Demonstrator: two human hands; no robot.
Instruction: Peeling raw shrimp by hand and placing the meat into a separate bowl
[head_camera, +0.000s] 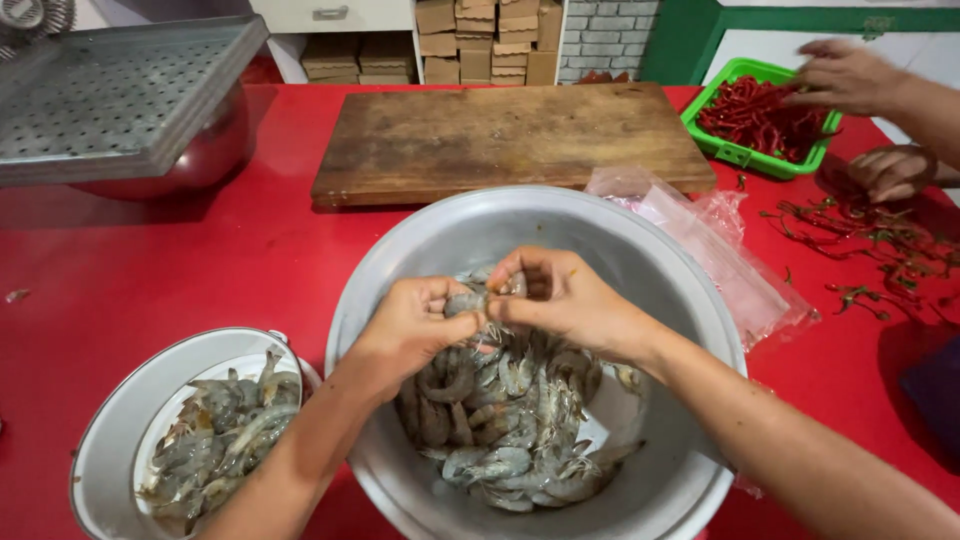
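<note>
Left hand (410, 325) and right hand (565, 300) pinched one raw grey shrimp (470, 298) above the large round metal basin (690, 300); the wet, slippery shell could probably slip free.

Shrimp bowl (690, 330) central — pot (100, 440) left, cutting board (500, 140) behind.

Left hand (415, 325) and right hand (560, 298) pinch one grey shrimp (478, 297) together above large metal basin (620, 260) of raw shrimp. White enamel bowl (110, 420), near left, holds more shrimp. Wooden board (500, 135) far centre on red table (150, 260). Another person's hand (845, 75) in green basket (745, 152) of red chillies, far right.
</note>
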